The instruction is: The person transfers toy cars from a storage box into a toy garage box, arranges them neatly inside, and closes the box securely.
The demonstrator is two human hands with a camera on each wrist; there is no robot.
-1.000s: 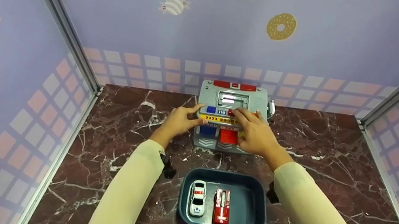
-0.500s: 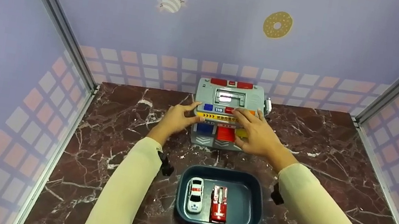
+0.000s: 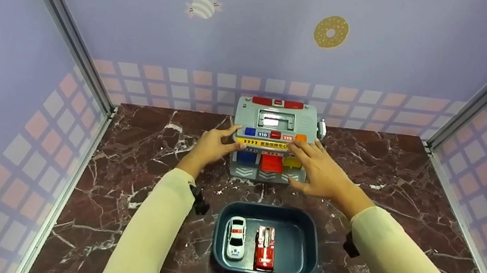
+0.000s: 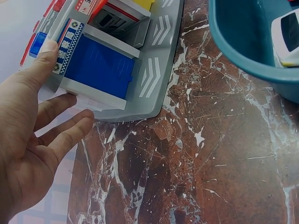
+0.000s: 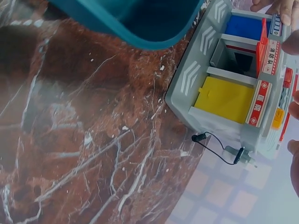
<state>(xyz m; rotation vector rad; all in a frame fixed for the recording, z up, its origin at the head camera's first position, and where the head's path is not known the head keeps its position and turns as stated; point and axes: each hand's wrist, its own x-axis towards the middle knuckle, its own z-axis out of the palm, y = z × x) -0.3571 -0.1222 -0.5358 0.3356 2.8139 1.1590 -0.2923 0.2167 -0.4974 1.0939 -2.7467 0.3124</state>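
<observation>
A grey toy garage (image 3: 275, 118) stands against the back wall, with blue, red and yellow doors along its front. My left hand (image 3: 211, 148) holds its left front corner, the thumb on the front (image 4: 49, 49) and the index finger higher up; the other fingers hang loosely beside it. My right hand (image 3: 323, 171) hovers at the front right, its fingers spread and holding nothing. In the right wrist view the red door (image 5: 262, 49) is swung up over a dark bay. The blue door (image 4: 100, 67) and yellow door (image 5: 224, 99) are down.
Nearer to me, a dark blue-green tray (image 3: 314, 250) holds a white toy police car (image 3: 235, 239) and a red toy fire engine (image 3: 265, 248). A small black cord (image 5: 216, 149) hangs at the garage's right side. Patterned walls enclose the marbled table (image 3: 134, 178).
My right hand has drawn back to the right and toward me, off the red button, uncovering the 119 label and orange button. My left hand stays at the garage's corner.
</observation>
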